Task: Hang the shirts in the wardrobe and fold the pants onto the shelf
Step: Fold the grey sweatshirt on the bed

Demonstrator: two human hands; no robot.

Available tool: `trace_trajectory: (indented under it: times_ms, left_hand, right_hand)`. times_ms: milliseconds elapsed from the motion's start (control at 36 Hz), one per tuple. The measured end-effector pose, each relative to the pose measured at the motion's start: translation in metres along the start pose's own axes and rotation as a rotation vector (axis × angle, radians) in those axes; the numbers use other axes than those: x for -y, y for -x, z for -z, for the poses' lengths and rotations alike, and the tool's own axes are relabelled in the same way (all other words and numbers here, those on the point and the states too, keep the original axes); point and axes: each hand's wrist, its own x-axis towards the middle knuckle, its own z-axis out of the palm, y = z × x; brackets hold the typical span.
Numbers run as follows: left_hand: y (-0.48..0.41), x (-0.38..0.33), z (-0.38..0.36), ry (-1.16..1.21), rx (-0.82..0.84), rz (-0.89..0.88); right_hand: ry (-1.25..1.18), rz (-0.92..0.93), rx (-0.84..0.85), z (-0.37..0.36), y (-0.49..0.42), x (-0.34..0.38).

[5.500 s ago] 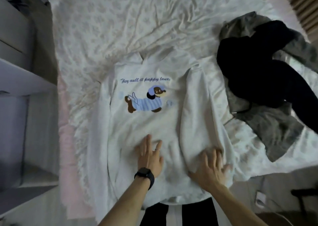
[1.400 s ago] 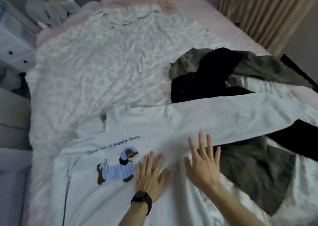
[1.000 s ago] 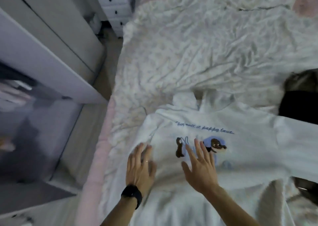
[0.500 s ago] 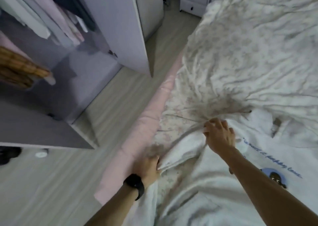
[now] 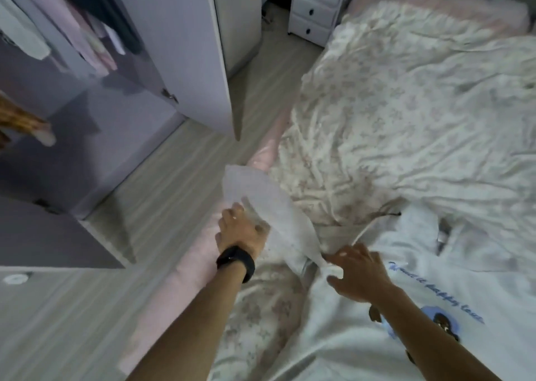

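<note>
White shirt (image 5: 348, 340) spread on the bed (image 5: 406, 113), one sleeve (image 5: 261, 203) held up off the bed's left edge.

The shirt lies flat, front up, near the bed's near-left corner. It is pale and softly creased, with a line of blue script and a small cartoon dog in blue on the chest. The left hand (image 5: 239, 232), a black watch (image 5: 235, 260) on its wrist, has its fingers curled round the sleeve and holds it out over the pink edge of the bed. The sleeve stands up as a wide, crumpled cone. The right hand (image 5: 358, 273) rests with its fingers spread on the shirt where sleeve meets shoulder, the cloth bunched beside its thumb. Past the bed's left edge the wardrobe (image 5: 200, 47) stands with its door open and clothes (image 5: 87, 38) hanging inside.
</note>
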Motion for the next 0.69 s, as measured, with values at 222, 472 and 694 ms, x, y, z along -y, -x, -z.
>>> trace_trajectory:
  times_ms: [222,472,694]
  left_hand:
    - [-0.001,0.004,-0.058,0.580,0.093,0.272]
    - [-0.034,0.034,-0.052,0.549,0.023,0.221]
    - [-0.030,0.054,-0.047,0.387,0.063,0.208]
  right_hand:
    - [-0.246,-0.010,-0.327,0.038,-0.042,0.006]
    - [-0.202,0.081,0.087,0.041,-0.116,0.045]
    - [-0.491,0.000,-0.297,0.053,-0.131,0.044]
